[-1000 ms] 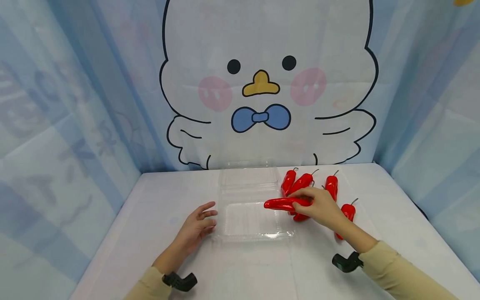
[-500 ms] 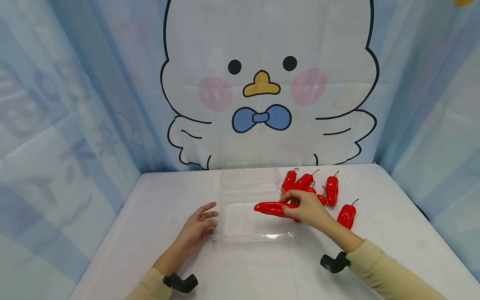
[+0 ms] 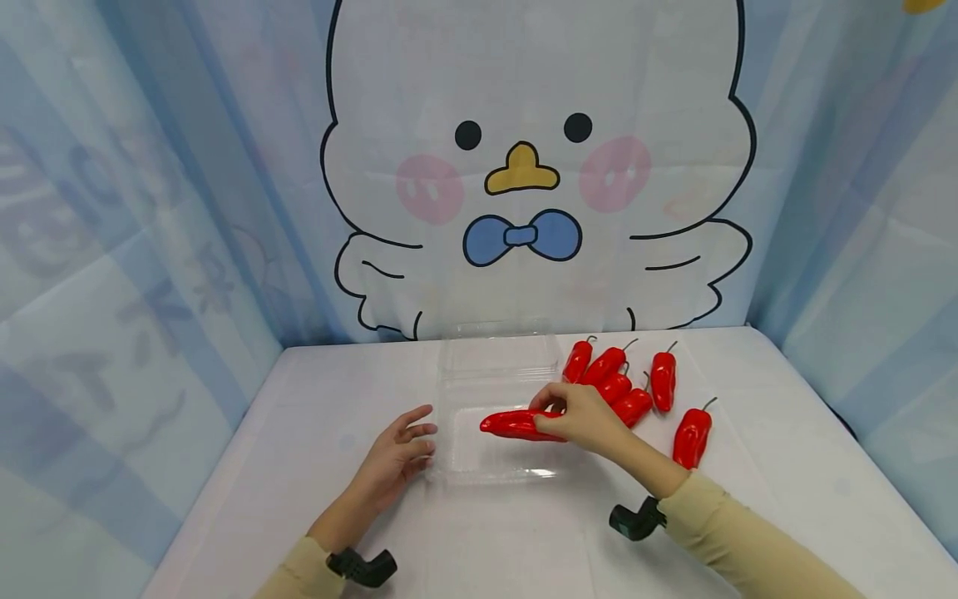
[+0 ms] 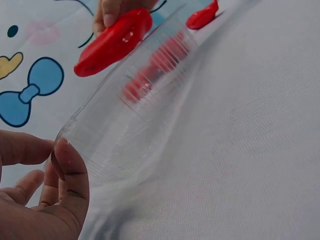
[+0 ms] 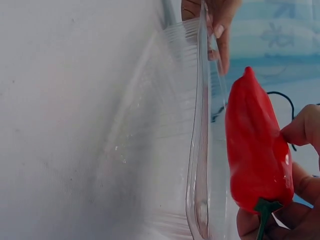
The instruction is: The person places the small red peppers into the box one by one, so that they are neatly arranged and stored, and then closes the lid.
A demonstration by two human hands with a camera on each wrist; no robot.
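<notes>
A red chili pepper (image 3: 516, 424) with a green stem is pinched between the thumb and fingers of my right hand (image 3: 587, 420). It lies nearly level over the clear plastic box (image 3: 464, 457), its tip pointing left in the head view. The right wrist view shows the pepper (image 5: 257, 145) beside and above the box's rim (image 5: 197, 165). At the box's left edge is my left hand (image 3: 392, 453). In the left wrist view its fingers (image 4: 72, 180) pinch the box's rim. The hinged lid (image 3: 494, 353) is folded open toward the back.
Several more red peppers (image 3: 632, 406) lie right of the box, the nearest one (image 3: 692, 437) apart from the group. A white cloth covers the table (image 3: 299, 399). A printed curtain with a cartoon bird (image 3: 524, 283) hangs behind it.
My right hand has carried the pepper leftward from the pile to over the box, uncovering peppers behind it. My left hand has stayed at the box's left edge.
</notes>
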